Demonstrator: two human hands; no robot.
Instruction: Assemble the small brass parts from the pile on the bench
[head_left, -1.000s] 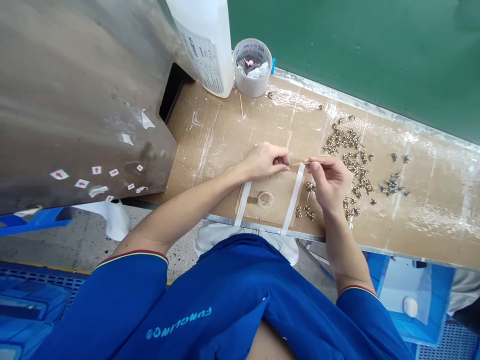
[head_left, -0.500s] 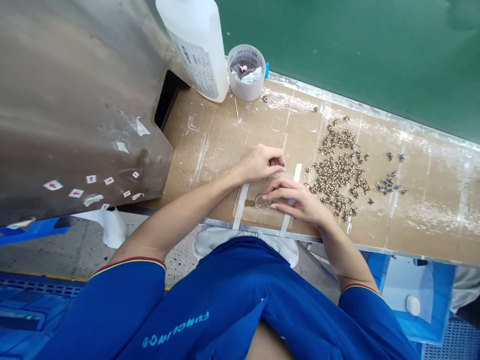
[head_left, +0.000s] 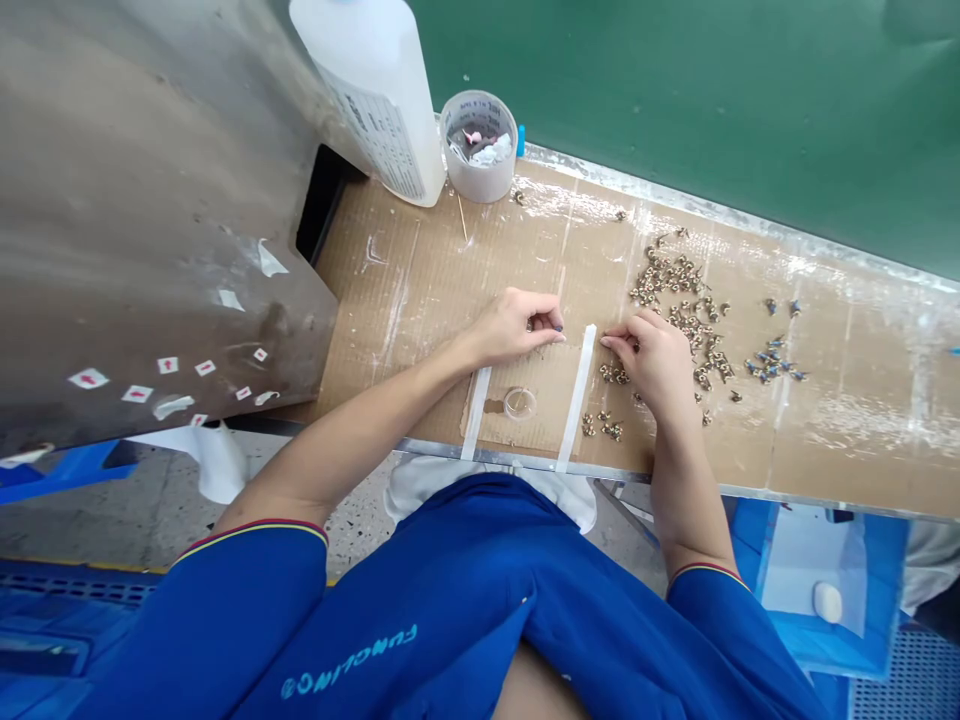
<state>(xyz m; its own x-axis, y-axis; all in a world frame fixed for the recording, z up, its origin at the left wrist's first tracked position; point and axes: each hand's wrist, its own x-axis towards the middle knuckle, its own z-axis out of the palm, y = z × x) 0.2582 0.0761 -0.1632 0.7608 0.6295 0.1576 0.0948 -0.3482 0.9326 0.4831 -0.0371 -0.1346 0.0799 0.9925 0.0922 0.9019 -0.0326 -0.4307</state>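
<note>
— So, where are the hands?
— Left hand (head_left: pixel 517 328) pinches what seems a small blue-tipped part (head_left: pixel 559 328), centre frame. Right hand (head_left: pixel 658 362) curls over the brass pieces (head_left: pixel 615 375) just right of centre; grip unclear. Best isolate one with fingertips.

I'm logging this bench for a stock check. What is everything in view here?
bottle: one, white, back left of bench
tub: one, translucent white, beside bottle
cardboard sheet: one, brown, covering bench
brass parts: many, gold, right of centre
blue-tipped parts: small cluster, blue, far right
tape strips: two, white, front edge
clear ring: one, transparent, between strips
metal housing: one, grey, left
left hand: one, bare, pinching blue-tipped piece
right hand: one, bare, over brass parts
</note>
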